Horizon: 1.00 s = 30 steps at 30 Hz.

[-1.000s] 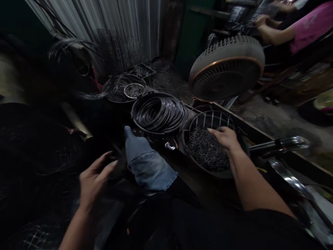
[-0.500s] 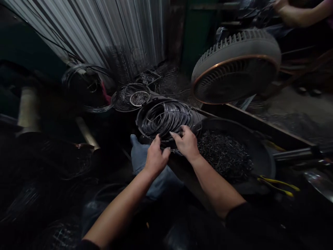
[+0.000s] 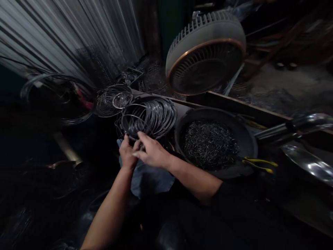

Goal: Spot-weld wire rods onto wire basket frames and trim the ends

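In the head view, my left hand (image 3: 127,154) is closed at the front edge of a coil of grey metal wire (image 3: 158,116), its fingers curled round wire. Against it, my right hand (image 3: 151,151) bends inward with thumb and fingers drawn together; what they pinch is hidden. Loose wire rings lean out of the coil's left side, just beyond my fingertips. Under both hands hangs blue-grey cloth (image 3: 148,180). To the right sits a wide dark basin (image 3: 251,149) holding a heap of short metal pieces (image 3: 210,144).
Yellow-handled pliers (image 3: 260,163) rest at the basin's right rim. A round grey fan (image 3: 206,52) stands behind. Further left are a small bowl (image 3: 122,100) among wire loops and a large wire hoop (image 3: 26,86). A shiny metal tube (image 3: 275,132) lies at right.
My hands have come together, the right crossing over towards the left. The view has shifted to the right. Several rings at the coil's left now stand more spread.
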Tool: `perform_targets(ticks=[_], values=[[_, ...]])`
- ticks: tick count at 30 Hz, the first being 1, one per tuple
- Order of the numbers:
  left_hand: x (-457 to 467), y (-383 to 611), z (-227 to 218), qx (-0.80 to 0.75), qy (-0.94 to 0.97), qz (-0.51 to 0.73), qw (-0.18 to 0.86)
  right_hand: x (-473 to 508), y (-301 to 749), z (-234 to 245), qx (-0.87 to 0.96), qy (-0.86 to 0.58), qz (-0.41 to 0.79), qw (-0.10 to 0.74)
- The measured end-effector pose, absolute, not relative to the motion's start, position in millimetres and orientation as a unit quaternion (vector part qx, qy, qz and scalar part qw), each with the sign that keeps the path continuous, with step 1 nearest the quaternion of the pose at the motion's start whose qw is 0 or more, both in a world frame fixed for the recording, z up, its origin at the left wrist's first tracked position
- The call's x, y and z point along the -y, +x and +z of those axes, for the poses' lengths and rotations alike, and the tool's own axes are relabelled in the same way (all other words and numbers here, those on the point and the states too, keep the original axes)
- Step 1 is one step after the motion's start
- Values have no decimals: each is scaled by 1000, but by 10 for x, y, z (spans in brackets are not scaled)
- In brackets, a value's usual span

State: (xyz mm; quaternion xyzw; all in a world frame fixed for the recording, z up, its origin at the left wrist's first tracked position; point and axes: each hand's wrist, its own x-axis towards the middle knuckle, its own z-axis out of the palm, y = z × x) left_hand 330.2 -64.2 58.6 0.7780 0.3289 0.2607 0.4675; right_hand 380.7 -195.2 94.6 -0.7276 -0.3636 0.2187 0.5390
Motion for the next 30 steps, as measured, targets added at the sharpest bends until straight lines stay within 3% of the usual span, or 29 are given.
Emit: perform_targets(ticks=[3,5,6,8,10,12,19,30], values=[[520,3246,548,-322,803,257,431,2308,3861,727,413,-644,251,593],[462,3181,530,-345,762,271,476,2639,4132,451,344,-700,231,582],[441,3146,529,-358,734,282,504,2816,4333,282,268,-776,183,541],[414,3084,551,-373,686,297,550,3156,4791,-85,132,-914,142,358],[403,3041,601,-380,650,306,583,3426,5202,-443,-2,-962,200,183],[401,3016,657,-397,610,316,609,3582,5477,-727,-28,-957,266,115],[369,2952,686,-423,498,351,670,3492,5556,-916,16,-958,280,55],[328,2741,696,-442,428,364,699,3486,5520,-926,26,-963,264,42]])
